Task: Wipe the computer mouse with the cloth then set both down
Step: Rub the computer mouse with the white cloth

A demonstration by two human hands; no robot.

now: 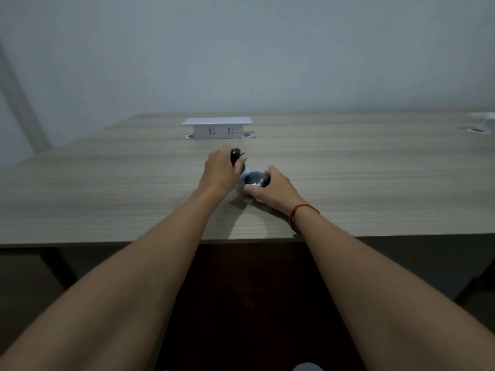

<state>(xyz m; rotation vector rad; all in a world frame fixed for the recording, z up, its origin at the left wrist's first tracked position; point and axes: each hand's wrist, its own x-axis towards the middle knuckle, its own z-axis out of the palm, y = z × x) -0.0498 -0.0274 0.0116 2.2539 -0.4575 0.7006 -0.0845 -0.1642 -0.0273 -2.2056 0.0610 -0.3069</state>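
Observation:
On the wooden desk point(107, 188) my left hand point(221, 170) grips a black computer mouse point(235, 155), tilted up on its side with its top end showing above my fingers. Just to the right, my right hand point(270, 187) is closed on a bunched cloth point(254, 179), dark with a pale edge toward the mouse, and rests with it on the desk. The cloth lies close against the lower part of the mouse; the contact spot is hidden by my fingers. A red string bracelet circles my right wrist.
A white raised socket box point(217, 128) stands on the desk behind my hands. At the far right lies a white object point(482, 121) beside a cable hole. The desk's front edge runs under my forearms, with a dark gap below.

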